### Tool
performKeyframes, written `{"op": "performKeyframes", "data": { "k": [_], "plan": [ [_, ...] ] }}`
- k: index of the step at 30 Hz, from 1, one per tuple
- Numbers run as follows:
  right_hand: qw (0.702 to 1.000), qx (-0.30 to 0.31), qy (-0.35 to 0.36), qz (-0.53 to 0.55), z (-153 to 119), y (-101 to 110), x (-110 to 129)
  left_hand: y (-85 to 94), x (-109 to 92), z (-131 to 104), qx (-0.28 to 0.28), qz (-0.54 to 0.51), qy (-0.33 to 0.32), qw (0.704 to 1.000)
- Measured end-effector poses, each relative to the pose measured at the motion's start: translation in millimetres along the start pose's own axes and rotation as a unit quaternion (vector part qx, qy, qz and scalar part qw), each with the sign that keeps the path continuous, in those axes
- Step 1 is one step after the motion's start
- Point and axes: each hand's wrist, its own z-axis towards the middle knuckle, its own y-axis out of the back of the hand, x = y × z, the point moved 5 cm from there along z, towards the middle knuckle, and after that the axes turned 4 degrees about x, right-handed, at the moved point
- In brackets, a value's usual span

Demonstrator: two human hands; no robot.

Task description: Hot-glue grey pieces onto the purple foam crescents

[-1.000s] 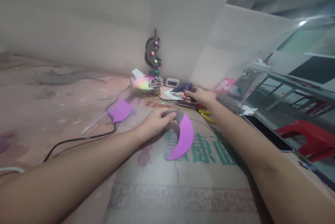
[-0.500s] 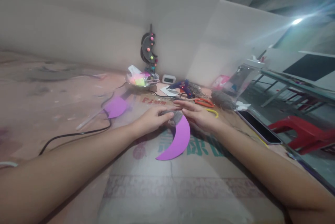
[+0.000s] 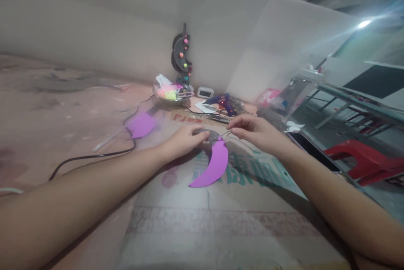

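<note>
A purple crescent (image 3: 216,164), flat like foam or card, is held just above the printed cardboard (image 3: 202,223). Grey yarn (image 3: 211,136) is wound round its upper end. My left hand (image 3: 189,140) grips that wrapped end between thumb and fingers. To the right of it, my right hand (image 3: 252,132) pinches a strand of the yarn (image 3: 224,134), drawn taut from the crescent. The tip of the crescent points down and to the left. The fingers of my left hand behind the crescent are partly hidden.
At the back stand a bowl of colourful bits (image 3: 172,98), a grey crescent ornament with pompoms (image 3: 181,55), a small white clock (image 3: 205,92) and a glue gun (image 3: 222,102). A purple piece (image 3: 142,125) and black cable (image 3: 94,156) lie left; a phone (image 3: 312,150) lies right.
My right hand has moved away from the crescent to the right, pulling the grey yarn strand out taut. My left hand keeps its hold on the wrapped end.
</note>
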Motion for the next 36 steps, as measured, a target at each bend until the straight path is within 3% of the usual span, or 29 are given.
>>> {"op": "performKeyframes", "data": {
  "k": [3,6,8,10,13,18,20,23,27,31,36],
  "plan": [
    [0.998,0.062,0.026,-0.004,-14.3,-5.8,22.9,1.2,-2.4,0.0,-0.005,0.012,-0.013,1.0],
    [0.982,0.179,0.048,0.027,-29.4,-16.6,37.6,1.8,-3.4,0.3,-0.011,0.017,-0.016,1.0],
    [0.965,0.255,0.053,0.007,-36.8,-20.7,40.0,1.9,-3.4,0.6,-0.013,0.015,-0.017,1.0],
    [0.956,0.287,0.044,-0.043,-37.6,-18.0,33.8,1.2,-2.6,1.0,-0.007,0.003,-0.017,1.0],
    [0.963,0.25,0.006,-0.104,-24.9,-3.4,11.0,0.6,-0.7,1.3,-0.002,-0.011,-0.018,1.0],
    [0.987,0.042,-0.018,-0.153,3.1,28.8,-27.0,-0.3,1.4,1.2,0.008,-0.016,-0.006,1.0],
    [0.99,0.003,-0.027,-0.139,6.3,32.0,-33.2,-0.6,1.3,1.0,0.011,-0.022,0.003,1.0],
    [0.999,0.023,-0.048,-0.004,4.7,21.2,-33.7,-0.7,0.4,0.5,0.01,-0.026,0.009,1.0],
    [0.985,0.084,-0.061,0.139,-0.1,-5.2,-24.4,-0.9,0.0,0.1,0.008,-0.024,0.003,1.0],
    [0.975,0.148,-0.086,0.139,-2.3,-20.5,-21.2,-1.5,1.7,0.9,0.012,-0.03,0.003,0.999],
    [0.981,0.163,-0.081,0.063,0.1,-11.6,-26.6,-0.7,5.7,3.5,0.013,-0.011,-0.007,1.0]
  ]
}}
